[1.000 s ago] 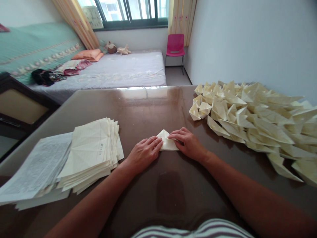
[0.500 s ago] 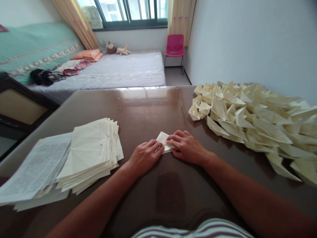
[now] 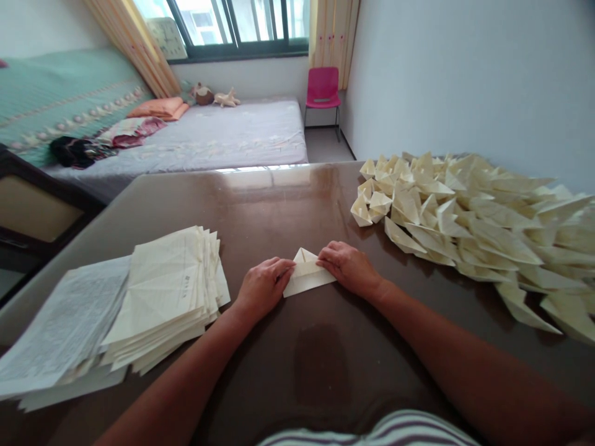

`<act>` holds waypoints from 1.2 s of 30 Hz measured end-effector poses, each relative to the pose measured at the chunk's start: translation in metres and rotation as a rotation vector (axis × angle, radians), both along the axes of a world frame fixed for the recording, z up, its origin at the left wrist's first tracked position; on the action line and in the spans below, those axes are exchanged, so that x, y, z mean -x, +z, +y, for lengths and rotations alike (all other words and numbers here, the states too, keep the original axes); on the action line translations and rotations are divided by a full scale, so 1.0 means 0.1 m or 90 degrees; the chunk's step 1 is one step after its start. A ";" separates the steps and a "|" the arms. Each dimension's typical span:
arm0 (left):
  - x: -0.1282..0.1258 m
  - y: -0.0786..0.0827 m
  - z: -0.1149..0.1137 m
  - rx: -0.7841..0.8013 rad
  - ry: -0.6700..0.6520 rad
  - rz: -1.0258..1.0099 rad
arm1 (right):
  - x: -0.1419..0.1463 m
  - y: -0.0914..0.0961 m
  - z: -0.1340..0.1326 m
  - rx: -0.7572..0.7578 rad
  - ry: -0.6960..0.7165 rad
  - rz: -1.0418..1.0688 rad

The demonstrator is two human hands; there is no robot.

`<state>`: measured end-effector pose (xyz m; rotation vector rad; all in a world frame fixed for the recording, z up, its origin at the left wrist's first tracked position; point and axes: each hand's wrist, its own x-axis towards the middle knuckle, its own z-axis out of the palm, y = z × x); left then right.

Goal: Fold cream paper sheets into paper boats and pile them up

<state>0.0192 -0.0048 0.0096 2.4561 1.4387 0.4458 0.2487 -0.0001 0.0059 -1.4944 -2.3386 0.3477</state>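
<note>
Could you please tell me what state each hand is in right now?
Left hand: closed, holding the folded paper by its left side.
Right hand: closed, holding the folded paper by its right side.

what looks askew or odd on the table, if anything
I see nothing spilled or torn. The cream paper stack on the left is untidy, its edges fanned unevenly, and the folded paper shapes on the right lie jumbled at mixed angles. The folded sheet between left hand and right hand sits slightly slanted.
</note>
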 end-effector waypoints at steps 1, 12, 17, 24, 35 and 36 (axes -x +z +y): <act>-0.01 0.00 -0.01 -0.009 0.006 0.017 | 0.01 -0.01 0.00 -0.002 -0.009 -0.009; -0.09 0.02 -0.13 -0.216 -0.116 0.164 | 0.08 0.00 0.02 -0.004 -0.063 -0.052; -0.14 0.04 -0.19 -0.157 -0.203 0.222 | 0.06 -0.03 0.04 -0.006 -0.061 -0.029; -0.16 0.04 -0.20 -0.133 -0.180 0.232 | 0.19 0.22 -0.33 -0.102 0.068 -0.148; -0.14 0.05 -0.24 -0.135 -0.173 0.263 | 0.27 0.26 -0.52 0.114 0.007 -0.303; -0.13 0.05 -0.24 -0.133 -0.169 0.267 | 0.26 0.27 -0.52 0.120 0.002 -0.308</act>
